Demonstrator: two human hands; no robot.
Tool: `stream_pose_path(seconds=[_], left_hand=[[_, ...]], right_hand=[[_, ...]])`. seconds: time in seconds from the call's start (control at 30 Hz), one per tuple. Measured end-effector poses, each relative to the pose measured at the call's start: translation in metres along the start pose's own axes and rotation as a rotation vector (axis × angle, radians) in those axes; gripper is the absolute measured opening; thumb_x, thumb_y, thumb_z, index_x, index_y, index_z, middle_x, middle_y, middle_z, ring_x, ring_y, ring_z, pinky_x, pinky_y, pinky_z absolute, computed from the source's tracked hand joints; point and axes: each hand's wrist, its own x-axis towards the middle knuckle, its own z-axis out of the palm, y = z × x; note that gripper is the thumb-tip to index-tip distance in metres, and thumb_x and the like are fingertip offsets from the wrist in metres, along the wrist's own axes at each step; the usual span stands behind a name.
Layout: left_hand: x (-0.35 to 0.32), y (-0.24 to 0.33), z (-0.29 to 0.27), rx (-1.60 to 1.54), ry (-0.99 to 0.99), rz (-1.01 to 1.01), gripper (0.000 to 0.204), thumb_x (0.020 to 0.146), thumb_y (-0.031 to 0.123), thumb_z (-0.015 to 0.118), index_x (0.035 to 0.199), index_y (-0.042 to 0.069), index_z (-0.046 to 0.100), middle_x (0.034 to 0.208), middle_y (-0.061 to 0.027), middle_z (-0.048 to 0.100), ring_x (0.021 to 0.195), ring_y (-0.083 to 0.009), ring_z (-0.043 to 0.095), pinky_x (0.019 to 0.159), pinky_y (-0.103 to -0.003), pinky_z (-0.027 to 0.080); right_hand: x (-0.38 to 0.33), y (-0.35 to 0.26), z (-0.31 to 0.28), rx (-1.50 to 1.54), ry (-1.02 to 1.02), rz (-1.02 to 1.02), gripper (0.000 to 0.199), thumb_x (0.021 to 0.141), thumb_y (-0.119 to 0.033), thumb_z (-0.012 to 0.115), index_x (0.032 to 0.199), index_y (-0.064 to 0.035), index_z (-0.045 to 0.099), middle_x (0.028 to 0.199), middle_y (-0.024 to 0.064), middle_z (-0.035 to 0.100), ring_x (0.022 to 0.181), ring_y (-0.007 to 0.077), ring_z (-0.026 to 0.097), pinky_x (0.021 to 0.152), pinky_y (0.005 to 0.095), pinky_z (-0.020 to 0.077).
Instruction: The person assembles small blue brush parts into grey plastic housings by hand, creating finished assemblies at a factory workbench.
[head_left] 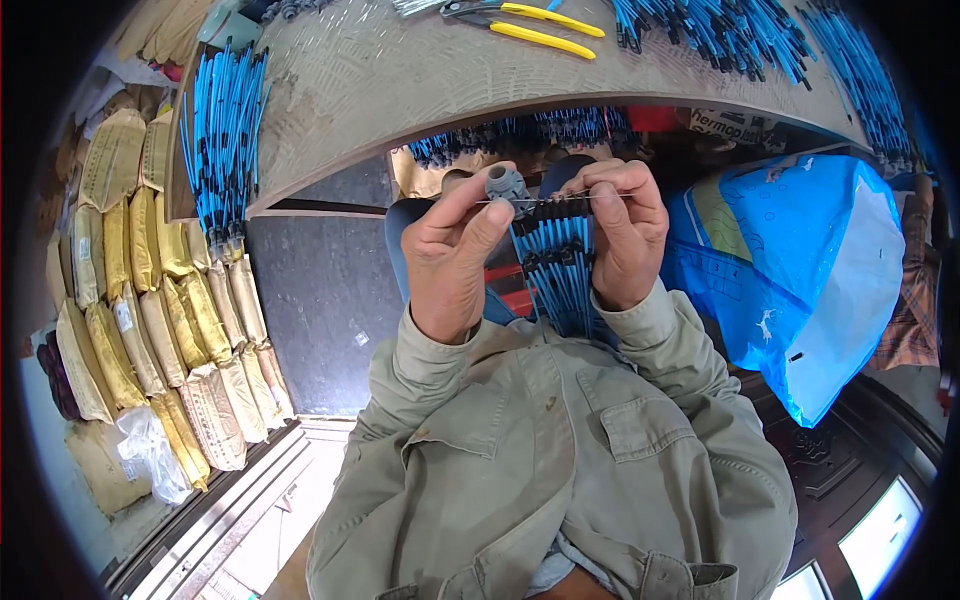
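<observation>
My left hand [455,260] is closed, thumb and forefinger pinching beside a grey ribbed plastic fitting [508,190] at one end of a thin metal wire [545,199]. With thumb and finger together, my right hand [628,225] grips the wire's other end. Between the hands, a row of thin blue tubes [555,265] with black ends hangs from the wire, down in front of my chest. More black bands cross the tubes lower down. The exact contact of my left fingertips with the fitting is partly hidden.
Ahead is a worktop [350,110] with yellow-handled pliers [545,28], a blue tube bundle [225,140] at its left edge and another tube pile [715,35] at right. A large blue plastic bag [790,260] stands right. Stacked tan packages [165,320] line the left.
</observation>
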Motion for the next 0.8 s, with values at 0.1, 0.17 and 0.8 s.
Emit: stream_pose_path(seconds=[0.1, 0.17, 0.8], left_hand=[[0.0, 0.002, 0.004, -0.012, -0.004, -0.013, 0.035, 0.08, 0.005, 0.062, 0.113, -0.005, 0.053, 0.102, -0.0064, 0.059, 0.091, -0.0108, 0.054, 0.082, -0.022, 0.042], [-0.001, 0.004, 0.005, -0.009, 0.0, -0.017, 0.035, 0.08, 0.005, 0.062, 0.113, -0.005, 0.053, 0.102, -0.006, 0.059, 0.091, -0.0106, 0.054, 0.082, -0.022, 0.042], [-0.002, 0.001, 0.004, 0.167, -0.056, 0.122, 0.033, 0.08, 0.003, 0.061, 0.111, -0.005, 0.054, 0.104, -0.0061, 0.053, 0.092, -0.0106, 0.052, 0.08, -0.023, 0.043]], right_hand=[[0.002, -0.003, 0.003, 0.028, 0.029, -0.011, 0.008, 0.087, -0.008, 0.051, 0.089, -0.0003, 0.048, 0.086, 0.0097, 0.057, 0.078, 0.0118, 0.054, 0.076, 0.0241, 0.042], [0.001, -0.003, 0.004, 0.041, 0.051, -0.013, 0.008, 0.087, -0.008, 0.051, 0.088, -0.0005, 0.048, 0.085, 0.0101, 0.057, 0.077, 0.0119, 0.054, 0.075, 0.024, 0.0424], [0.012, -0.023, 0.008, -0.176, -0.333, 0.278, 0.029, 0.071, -0.011, 0.068, 0.092, -0.0033, 0.05, 0.09, 0.0034, 0.051, 0.084, 0.0108, 0.048, 0.077, 0.0243, 0.038]])
